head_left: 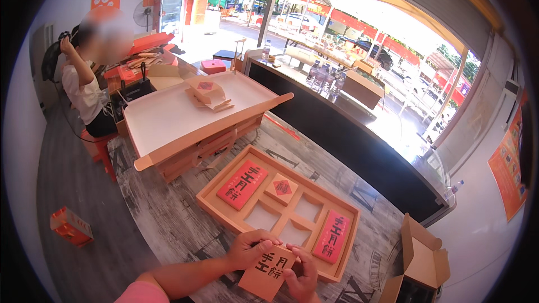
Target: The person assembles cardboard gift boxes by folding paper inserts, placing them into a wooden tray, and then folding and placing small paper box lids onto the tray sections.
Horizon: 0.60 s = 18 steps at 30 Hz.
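Over the near edge of a shallow cardboard tray [306, 184], both my hands grip a small brown kraft-paper box [264, 279] with black lettering. My left hand [252, 248] pinches its top left edge, while my right hand [302, 274] holds its right side with the thumb on the front. Inside the tray, a red lettered box [242, 185] lies at the left and another red box [332, 237] at the right. A square kraft box [281, 188] with a red diamond sits in one middle compartment; the other middle compartments show white bottoms.
Beyond the tray stands a large upturned box lid [168, 118] holding a folded kraft carton [206, 94]. An open carton [418, 255] is at my right. Several water bottles [323, 78] stand on a counter. At the left, a person [84, 84] sits on a red stool [101, 146].
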{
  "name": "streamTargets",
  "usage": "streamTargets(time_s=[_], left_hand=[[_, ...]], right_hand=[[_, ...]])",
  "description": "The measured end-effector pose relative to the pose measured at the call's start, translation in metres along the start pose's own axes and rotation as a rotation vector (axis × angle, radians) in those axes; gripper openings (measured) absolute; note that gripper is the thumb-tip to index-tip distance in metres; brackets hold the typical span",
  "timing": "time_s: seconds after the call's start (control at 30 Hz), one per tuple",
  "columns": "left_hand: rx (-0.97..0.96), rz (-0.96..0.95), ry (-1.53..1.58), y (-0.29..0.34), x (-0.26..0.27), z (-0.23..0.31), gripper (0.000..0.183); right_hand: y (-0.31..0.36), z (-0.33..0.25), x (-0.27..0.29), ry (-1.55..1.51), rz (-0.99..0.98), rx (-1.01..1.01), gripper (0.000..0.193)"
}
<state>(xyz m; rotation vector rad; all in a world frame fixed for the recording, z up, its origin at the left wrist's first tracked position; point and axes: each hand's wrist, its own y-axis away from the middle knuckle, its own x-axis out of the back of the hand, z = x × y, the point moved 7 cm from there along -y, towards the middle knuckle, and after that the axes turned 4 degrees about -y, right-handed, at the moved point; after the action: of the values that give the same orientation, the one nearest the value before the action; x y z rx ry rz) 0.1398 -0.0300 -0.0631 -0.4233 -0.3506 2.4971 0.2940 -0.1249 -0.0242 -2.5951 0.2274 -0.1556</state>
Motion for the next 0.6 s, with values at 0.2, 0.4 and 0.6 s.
streamTargets(time_s=[0.2, 0.4, 0.6], left_hand=[[0.049, -0.053, 0.046, 0.003, -0.006, -0.003, 0.04], [-0.127, -0.252, -0.104, 0.001, -0.012, 0.029, 0.048], [-0.357, -0.284, -0.304, 0.0, -0.016, 0.052, 0.073]], right_hand=[[0.008, 0.012, 0.003, -0.044, 0.087, -0.196, 0.034], [0.014, 0.041, 0.033, -0.36, 0.259, -0.534, 0.043], [0.022, 0.081, 0.04, -0.708, 0.228, -0.653, 0.044]])
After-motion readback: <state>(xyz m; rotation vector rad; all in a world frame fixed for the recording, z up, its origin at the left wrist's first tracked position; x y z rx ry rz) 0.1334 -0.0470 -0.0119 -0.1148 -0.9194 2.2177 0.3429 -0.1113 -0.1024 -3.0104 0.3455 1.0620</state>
